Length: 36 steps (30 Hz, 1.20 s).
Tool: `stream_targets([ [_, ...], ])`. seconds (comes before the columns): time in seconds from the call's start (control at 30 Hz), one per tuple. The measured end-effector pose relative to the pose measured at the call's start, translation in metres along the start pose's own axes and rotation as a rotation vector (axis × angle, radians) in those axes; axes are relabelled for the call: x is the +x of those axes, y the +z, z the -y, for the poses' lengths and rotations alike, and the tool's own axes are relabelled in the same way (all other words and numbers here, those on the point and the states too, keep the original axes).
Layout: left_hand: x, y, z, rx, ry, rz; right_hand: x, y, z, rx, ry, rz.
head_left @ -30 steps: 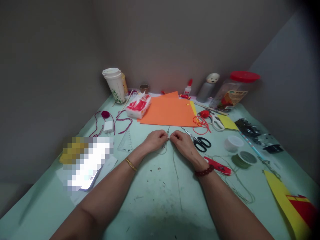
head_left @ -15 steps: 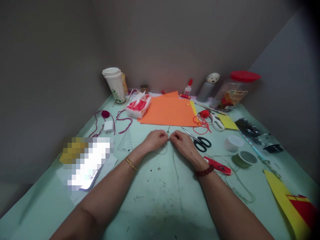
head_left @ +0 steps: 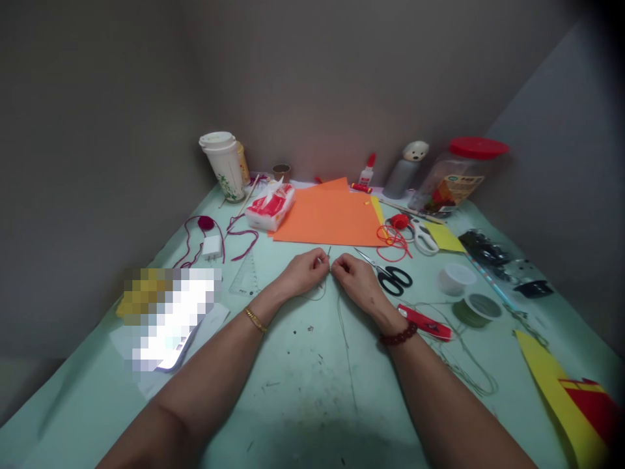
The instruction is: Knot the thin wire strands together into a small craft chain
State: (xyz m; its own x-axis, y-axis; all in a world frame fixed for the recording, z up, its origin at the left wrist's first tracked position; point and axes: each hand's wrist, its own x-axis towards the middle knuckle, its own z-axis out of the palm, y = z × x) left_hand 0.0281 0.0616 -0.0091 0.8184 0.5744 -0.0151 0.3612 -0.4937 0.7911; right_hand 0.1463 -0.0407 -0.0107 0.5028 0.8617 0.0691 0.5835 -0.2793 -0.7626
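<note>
Fingertip to fingertip, my left hand and my right hand meet above the middle of the table, both closed in a pinch. Between them they hold a thin green cord, whose long end trails toward me across the tabletop. A small loop of it curves below my left hand. A short dark tip pokes up past the left fingers; the worked part is too small and covered to make out. Black-handled scissors lie just right of my right hand. Under my right wrist is a red box cutter.
Orange paper lies beyond my hands, beside a tissue pack. At left are a clear triangle ruler, white charger and lit phone. A spool of green cord, white tub and red-lidded jar stand right.
My left hand has turned and lifted slightly at the fingertips, and a small gap has opened between the two hands. Everything else stays put.
</note>
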Motion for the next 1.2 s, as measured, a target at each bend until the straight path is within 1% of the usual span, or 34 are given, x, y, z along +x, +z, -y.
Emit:
stream_targets([
  [0.17,0.0004,0.0040,0.0046,0.081,0.077,-0.006,0.0005,-0.0001,-0.0003,-0.001,0.010,0.004],
  [0.33,-0.0005,0.0080,0.0069,0.171,0.095,-0.045,0.0004,-0.0010,0.0016,0.002,0.022,0.011],
  [0.47,-0.0006,0.0067,0.0067,0.183,0.129,-0.025,0.0006,-0.0013,0.0022,0.018,0.052,0.011],
  [0.57,-0.0012,0.0064,0.0062,0.210,0.155,-0.026,0.0009,-0.0012,0.0008,0.028,0.049,0.011],
  [0.8,-0.0039,0.0088,-0.0005,0.371,0.148,-0.020,0.0008,-0.0010,-0.0005,0.020,0.031,0.017],
  [0.87,-0.0032,0.0080,-0.0008,0.352,0.129,-0.002,0.0007,-0.0014,0.0002,0.013,0.018,0.023],
  [1.07,0.0027,0.0013,0.0041,0.142,0.085,0.100,0.0022,-0.0027,0.0013,0.019,-0.006,0.037],
  [1.2,0.0035,0.0004,0.0047,0.105,0.081,0.111,-0.0003,-0.0024,0.0002,0.013,-0.033,0.021],
])
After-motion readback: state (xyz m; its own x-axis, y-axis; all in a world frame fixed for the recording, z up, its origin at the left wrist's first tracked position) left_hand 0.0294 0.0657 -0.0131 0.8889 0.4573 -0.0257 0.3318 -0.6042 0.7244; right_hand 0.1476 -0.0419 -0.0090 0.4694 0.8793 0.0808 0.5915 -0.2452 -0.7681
